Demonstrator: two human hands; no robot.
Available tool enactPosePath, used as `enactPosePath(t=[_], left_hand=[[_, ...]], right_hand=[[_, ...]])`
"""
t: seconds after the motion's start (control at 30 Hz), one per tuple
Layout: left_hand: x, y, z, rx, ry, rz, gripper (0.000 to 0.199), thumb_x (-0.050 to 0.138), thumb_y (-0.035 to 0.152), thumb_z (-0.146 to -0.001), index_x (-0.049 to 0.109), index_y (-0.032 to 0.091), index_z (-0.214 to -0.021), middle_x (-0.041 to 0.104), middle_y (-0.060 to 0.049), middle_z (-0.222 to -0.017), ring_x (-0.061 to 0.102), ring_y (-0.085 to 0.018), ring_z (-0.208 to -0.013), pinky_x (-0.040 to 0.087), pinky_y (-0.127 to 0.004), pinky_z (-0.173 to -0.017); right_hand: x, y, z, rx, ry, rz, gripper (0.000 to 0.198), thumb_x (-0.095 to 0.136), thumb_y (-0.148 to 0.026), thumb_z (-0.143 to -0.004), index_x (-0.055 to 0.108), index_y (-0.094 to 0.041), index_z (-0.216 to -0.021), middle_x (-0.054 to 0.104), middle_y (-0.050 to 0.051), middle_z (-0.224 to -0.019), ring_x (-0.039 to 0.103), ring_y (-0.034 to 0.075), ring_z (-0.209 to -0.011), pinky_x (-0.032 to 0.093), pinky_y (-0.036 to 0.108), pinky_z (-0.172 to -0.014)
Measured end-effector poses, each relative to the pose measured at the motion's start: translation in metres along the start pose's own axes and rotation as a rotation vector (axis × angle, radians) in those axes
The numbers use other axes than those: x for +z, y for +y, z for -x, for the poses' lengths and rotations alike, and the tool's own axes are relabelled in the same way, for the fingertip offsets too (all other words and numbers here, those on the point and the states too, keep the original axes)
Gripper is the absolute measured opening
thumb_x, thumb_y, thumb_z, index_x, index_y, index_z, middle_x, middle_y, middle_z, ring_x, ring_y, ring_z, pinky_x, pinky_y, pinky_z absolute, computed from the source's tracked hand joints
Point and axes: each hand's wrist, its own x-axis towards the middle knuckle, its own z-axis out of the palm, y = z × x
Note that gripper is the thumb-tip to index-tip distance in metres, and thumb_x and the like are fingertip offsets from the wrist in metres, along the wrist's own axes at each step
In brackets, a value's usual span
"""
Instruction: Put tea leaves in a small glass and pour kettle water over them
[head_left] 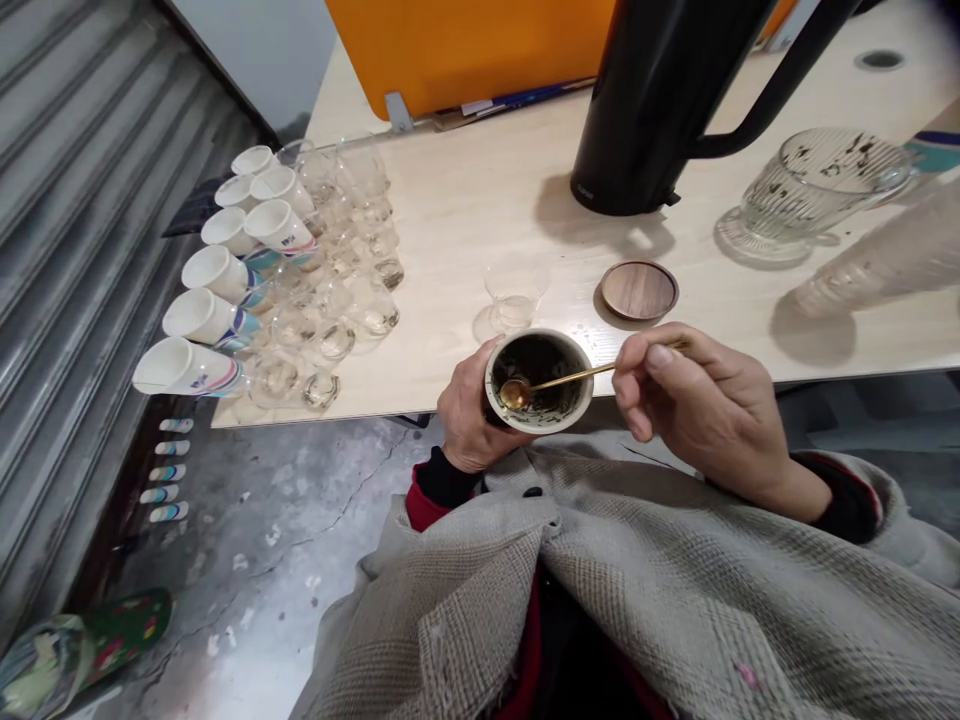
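Observation:
My left hand (466, 410) wraps round a pale-rimmed canister (576, 405) with dark loose tea leaves (544, 358) inside, held at the table's front edge. Pinched in my right hand (697, 400) is the thin handle of a small gold spoon (570, 378). The spoon's bowl rests inside the canister mouth, above the leaves; whether it carries any leaves I cannot tell. Just beyond the canister stands a clear plastic cup (517, 290). A round wooden lid (640, 290) lies on the table to the right of that cup.
Paper cups (199, 315) and clear cups (330, 270) stand in rows at the left. A black kettle (652, 120) is at the back, near an orange divider (480, 50). At right are a ribbed glass jug (795, 195) with leaf bits and stacked plastic cups (885, 255).

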Motion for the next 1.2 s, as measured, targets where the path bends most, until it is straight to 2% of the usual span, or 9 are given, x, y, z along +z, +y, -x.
enactPosePath(t=[0.1, 0.43, 0.83, 1.03, 1.2], left_hand=[[-0.001, 0.003, -0.002, -0.048, -0.019, -0.015, 0.109, 0.091, 0.067, -0.07, 0.044, 0.022, -0.157, 0.075, -0.015, -0.133, 0.077, -0.033, -0.116, 0.067, -0.046, -0.095], [-0.005, 0.007, -0.007, -0.225, -0.115, 0.025, 0.102, 0.087, 0.073, -0.071, 0.048, 0.022, -0.15, 0.074, -0.015, -0.131, 0.076, -0.032, -0.116, 0.065, -0.049, -0.097], [-0.005, 0.009, -0.009, -0.227, -0.093, 0.025, 0.095, 0.081, 0.076, -0.077, 0.05, 0.021, -0.148, 0.074, -0.015, -0.131, 0.075, -0.031, -0.116, 0.064, -0.047, -0.097], [-0.004, 0.009, -0.009, -0.243, -0.106, 0.005, 0.097, 0.082, 0.077, -0.075, 0.049, 0.022, -0.147, 0.074, -0.014, -0.13, 0.075, -0.032, -0.116, 0.064, -0.048, -0.098], [-0.004, 0.009, -0.009, -0.245, -0.107, -0.003, 0.095, 0.081, 0.076, -0.076, 0.049, 0.021, -0.147, 0.074, -0.014, -0.129, 0.076, -0.031, -0.115, 0.064, -0.048, -0.098]], right_hand=[[-0.001, 0.004, -0.006, 0.042, 0.025, -0.11, 0.024, 0.064, -0.044, -0.105, 0.063, -0.022, -0.097, 0.066, -0.003, -0.07, 0.057, 0.009, -0.044, 0.048, 0.021, -0.04], [-0.002, 0.015, -0.017, 0.157, 0.144, -0.367, 0.011, 0.065, -0.028, -0.1, 0.067, -0.02, -0.093, 0.067, -0.003, -0.069, 0.057, 0.008, -0.044, 0.051, 0.019, -0.04], [-0.001, 0.009, -0.022, 0.289, 0.286, -0.454, 0.007, 0.068, -0.025, -0.093, 0.07, -0.02, -0.088, 0.063, -0.004, -0.067, 0.054, 0.005, -0.044, 0.05, 0.014, -0.041], [0.0, 0.007, -0.027, 0.368, 0.383, -0.524, 0.008, 0.066, -0.02, -0.091, 0.071, -0.019, -0.084, 0.064, -0.004, -0.065, 0.053, 0.004, -0.044, 0.047, 0.012, -0.04], [-0.008, 0.012, -0.03, 0.322, 0.373, -0.532, 0.004, 0.07, -0.022, -0.089, 0.07, -0.02, -0.087, 0.065, -0.004, -0.069, 0.055, 0.004, -0.046, 0.049, 0.011, -0.044]])
